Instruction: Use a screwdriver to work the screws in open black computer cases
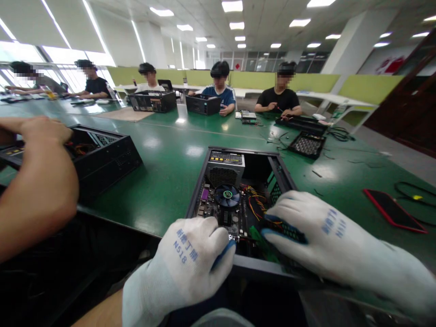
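Note:
An open black computer case (243,262) lies in front of me, its inside facing up. Within it are a power supply (226,168), a motherboard (207,206) with a round cooling fan (227,195), and red, yellow and black wires (255,200). My left hand (197,259), in a white glove with blue fingertips, is closed at the board's near left edge; its fingertips and anything in them are hidden. My right hand (296,227), gloved alike, reaches over the right side of the case, thumb and fingers apart near the wires. A green piece (257,236) shows by its thumb.
At left, a co-worker's arm (44,181) reaches over another black case (105,159). Right of mine lie a red-edged black tablet-like panel (391,209) and a black cable (412,186). Across the green table (163,168), several people work on cases and parts.

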A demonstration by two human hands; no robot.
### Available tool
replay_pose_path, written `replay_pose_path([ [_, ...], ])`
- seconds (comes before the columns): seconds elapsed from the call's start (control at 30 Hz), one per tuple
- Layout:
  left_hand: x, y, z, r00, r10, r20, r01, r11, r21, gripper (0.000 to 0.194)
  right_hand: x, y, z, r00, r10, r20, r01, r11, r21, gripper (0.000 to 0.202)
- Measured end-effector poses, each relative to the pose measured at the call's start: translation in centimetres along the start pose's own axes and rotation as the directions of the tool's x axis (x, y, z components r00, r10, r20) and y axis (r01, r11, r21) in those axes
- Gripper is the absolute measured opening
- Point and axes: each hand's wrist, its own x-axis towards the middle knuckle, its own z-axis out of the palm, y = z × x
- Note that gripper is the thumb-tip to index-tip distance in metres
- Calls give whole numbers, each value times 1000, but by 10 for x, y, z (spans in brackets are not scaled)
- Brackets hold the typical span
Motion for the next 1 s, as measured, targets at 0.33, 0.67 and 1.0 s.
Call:
replay_pose_path([
  [0.33,-1,1,3,999,-40,-26,40,999,-2,22,114,4,56,817,-25,577,248,917,-311,35],
  [0.67,-2,2,3,998,-39,-39,39,999,-2,21,110,20,60,840,-104,532,282,922,-266,26],
  [1.0,-3,2,3,998,-33,-49,34,999,10,20,92,45,33,851,217,477,4,907,-421,28],
])
